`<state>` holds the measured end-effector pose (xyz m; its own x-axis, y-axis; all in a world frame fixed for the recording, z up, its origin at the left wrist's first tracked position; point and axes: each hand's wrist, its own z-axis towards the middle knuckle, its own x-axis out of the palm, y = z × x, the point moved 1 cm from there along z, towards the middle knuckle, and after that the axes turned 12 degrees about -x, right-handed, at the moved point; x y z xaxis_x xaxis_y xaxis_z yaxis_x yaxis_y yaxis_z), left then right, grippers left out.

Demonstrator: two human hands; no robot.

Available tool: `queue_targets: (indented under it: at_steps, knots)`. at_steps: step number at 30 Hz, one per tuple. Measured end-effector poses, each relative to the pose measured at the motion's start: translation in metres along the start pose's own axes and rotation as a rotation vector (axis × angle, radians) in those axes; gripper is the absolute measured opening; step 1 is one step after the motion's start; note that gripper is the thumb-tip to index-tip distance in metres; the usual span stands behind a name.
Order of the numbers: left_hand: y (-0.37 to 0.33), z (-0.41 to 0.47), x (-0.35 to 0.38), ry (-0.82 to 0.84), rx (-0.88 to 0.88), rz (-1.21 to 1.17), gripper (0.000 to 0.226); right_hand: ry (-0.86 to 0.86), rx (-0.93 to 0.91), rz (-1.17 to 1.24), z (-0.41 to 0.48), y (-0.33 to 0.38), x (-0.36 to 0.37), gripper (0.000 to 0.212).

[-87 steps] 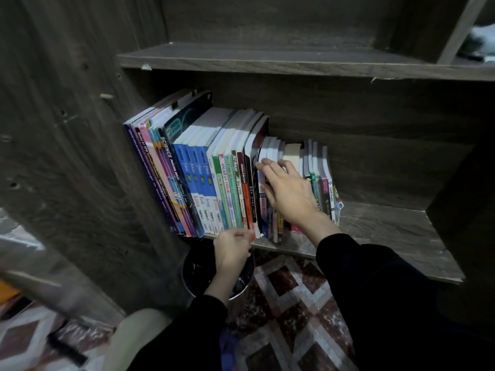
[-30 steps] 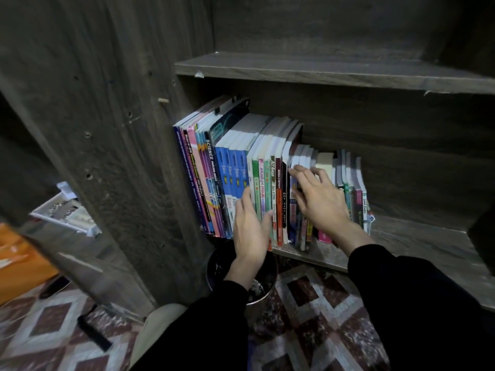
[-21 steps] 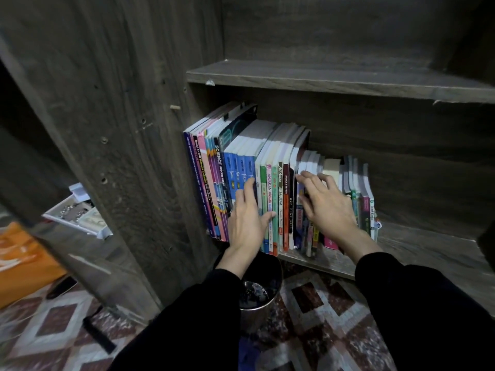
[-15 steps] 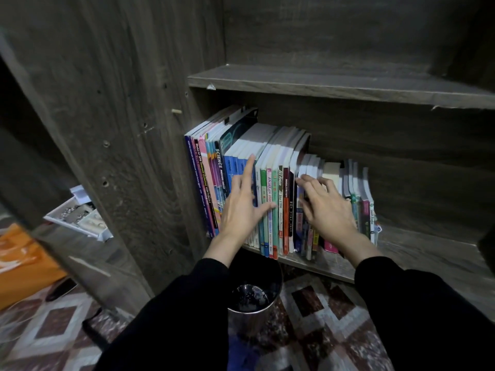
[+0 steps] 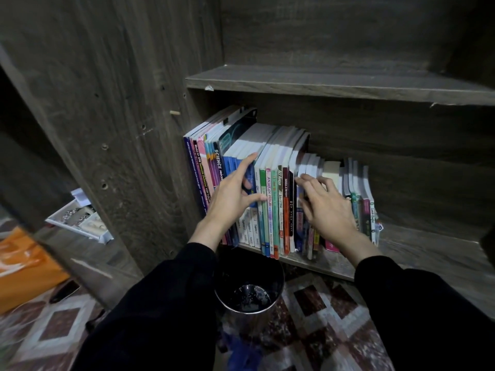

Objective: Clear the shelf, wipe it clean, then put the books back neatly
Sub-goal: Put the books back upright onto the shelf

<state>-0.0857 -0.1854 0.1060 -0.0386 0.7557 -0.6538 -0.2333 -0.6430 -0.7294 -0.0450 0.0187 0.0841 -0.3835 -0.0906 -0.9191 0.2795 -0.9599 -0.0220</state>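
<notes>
A row of books (image 5: 278,183) stands upright at the left end of the lower wooden shelf (image 5: 428,250), tall ones on the left, shorter ones on the right. My left hand (image 5: 233,196) lies on the blue and white spines, its fingers reaching to the top edge of the blue books and its thumb stretched across the green spines. My right hand (image 5: 326,207) rests with spread fingers on the tops and spines of the shorter books. Both arms wear black sleeves. The bottoms of several books are hidden behind my hands.
An upper shelf (image 5: 321,81) sits close above the books. The dark side panel (image 5: 120,129) stands at the left. A round metal bin (image 5: 249,293) is on the patterned floor (image 5: 321,330) just below the shelf edge. A white tray (image 5: 80,220) and an orange item (image 5: 24,266) lie far left.
My left hand rose from near the bin's rim up onto the blue book spines, fingers now reaching their top edge. My right hand stayed on the shorter books.
</notes>
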Motion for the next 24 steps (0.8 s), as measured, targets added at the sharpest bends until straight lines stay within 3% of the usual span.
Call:
queue_targets:
  at_steps: [10, 15, 19, 24]
  knots:
    - [-0.003, -0.017, 0.006, -0.192, 0.088, 0.059, 0.081, 0.007, 0.006, -0.01, 0.0, 0.001, -0.001, 0.046]
    - [-0.003, -0.03, 0.019, -0.384, 0.153, 0.015, 0.051, -0.003, -0.013, -0.024, -0.002, 0.001, -0.002, 0.046]
    - [0.0, -0.043, 0.025, -0.368, 0.145, -0.156, 0.038, 0.0, -0.019, -0.033, -0.002, 0.002, -0.003, 0.046]
    - [0.004, -0.045, 0.026, -0.35, 0.103, -0.202, 0.039, 0.004, -0.011, -0.022, -0.002, 0.002, -0.004, 0.046]
